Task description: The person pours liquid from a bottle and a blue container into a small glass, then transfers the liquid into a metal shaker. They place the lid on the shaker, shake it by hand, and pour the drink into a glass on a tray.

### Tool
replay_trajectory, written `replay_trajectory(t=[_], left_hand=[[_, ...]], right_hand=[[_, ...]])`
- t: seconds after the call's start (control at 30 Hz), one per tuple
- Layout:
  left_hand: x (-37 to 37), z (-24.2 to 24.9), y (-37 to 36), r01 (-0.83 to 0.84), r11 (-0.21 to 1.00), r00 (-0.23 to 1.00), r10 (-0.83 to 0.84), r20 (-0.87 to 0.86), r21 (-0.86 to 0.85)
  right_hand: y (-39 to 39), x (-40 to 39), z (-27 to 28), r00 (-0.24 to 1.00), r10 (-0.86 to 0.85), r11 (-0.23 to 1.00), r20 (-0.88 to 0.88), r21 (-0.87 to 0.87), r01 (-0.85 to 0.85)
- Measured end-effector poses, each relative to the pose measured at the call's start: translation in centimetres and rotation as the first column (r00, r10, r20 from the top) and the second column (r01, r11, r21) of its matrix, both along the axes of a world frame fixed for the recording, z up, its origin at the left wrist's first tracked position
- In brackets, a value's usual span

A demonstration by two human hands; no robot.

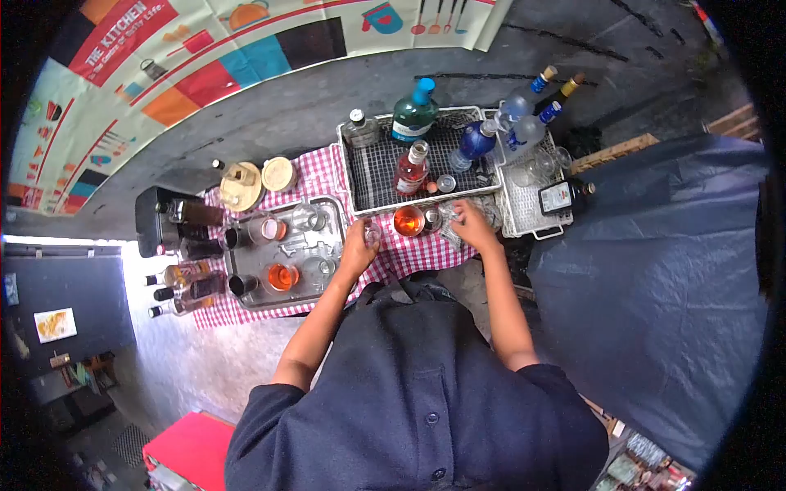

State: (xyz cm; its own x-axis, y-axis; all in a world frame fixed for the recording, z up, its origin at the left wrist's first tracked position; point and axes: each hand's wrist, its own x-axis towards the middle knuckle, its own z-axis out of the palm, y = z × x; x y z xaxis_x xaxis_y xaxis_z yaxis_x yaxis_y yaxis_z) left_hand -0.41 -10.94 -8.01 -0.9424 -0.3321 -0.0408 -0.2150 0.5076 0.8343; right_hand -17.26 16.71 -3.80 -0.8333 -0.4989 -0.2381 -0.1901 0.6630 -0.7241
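Observation:
My left hand [359, 250] is closed around a small clear glass [372, 234] at the edge of the checked cloth, just right of the metal tray. My right hand [476, 227] has its fingers bent together over clear, shiny items [451, 235] at the cloth's right end; what it grips is too small to make out. Between my hands stands a glass of orange-red drink [408, 220]. Beside that is a small cup with a dark inside [431, 219], nearer my right hand.
A metal tray [315, 296] on the left holds several glasses, one with orange drink [282, 277]. Behind my hands, a wire basket [348, 176] carries a pink bottle [411, 169], a green bottle [414, 114] and a blue bottle [475, 143]. More bottles stand at both ends.

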Motion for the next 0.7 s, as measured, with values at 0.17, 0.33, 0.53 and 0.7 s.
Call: replay_trajectory(t=[0.17,0.33,0.53,0.7], left_hand=[[-0.6,-0.7,0.2,0.066,0.994,0.997,-0.070,-0.042,-0.090],[-1.2,-1.4,0.2,0.087,0.993,0.996,-0.087,0.003,-0.084],[-1.1,-0.1,0.4,0.033,0.997,0.995,-0.040,-0.091,-0.075],[-0.9,-1.1,0.2,0.020,0.997,0.998,-0.025,-0.058,-0.081]], right_hand=[[-2.6,0.2,-1.8,0.982,0.093,0.995,-0.164,-0.006,-0.095],[-4.1,0.6,-1.4,0.992,0.117,0.990,-0.053,0.080,-0.112],[-3.8,0.8,-2.4,0.997,0.074,0.995,-0.028,0.076,-0.072],[-3.2,1.1,-4.0,0.978,0.142,0.985,-0.155,0.120,-0.124]])
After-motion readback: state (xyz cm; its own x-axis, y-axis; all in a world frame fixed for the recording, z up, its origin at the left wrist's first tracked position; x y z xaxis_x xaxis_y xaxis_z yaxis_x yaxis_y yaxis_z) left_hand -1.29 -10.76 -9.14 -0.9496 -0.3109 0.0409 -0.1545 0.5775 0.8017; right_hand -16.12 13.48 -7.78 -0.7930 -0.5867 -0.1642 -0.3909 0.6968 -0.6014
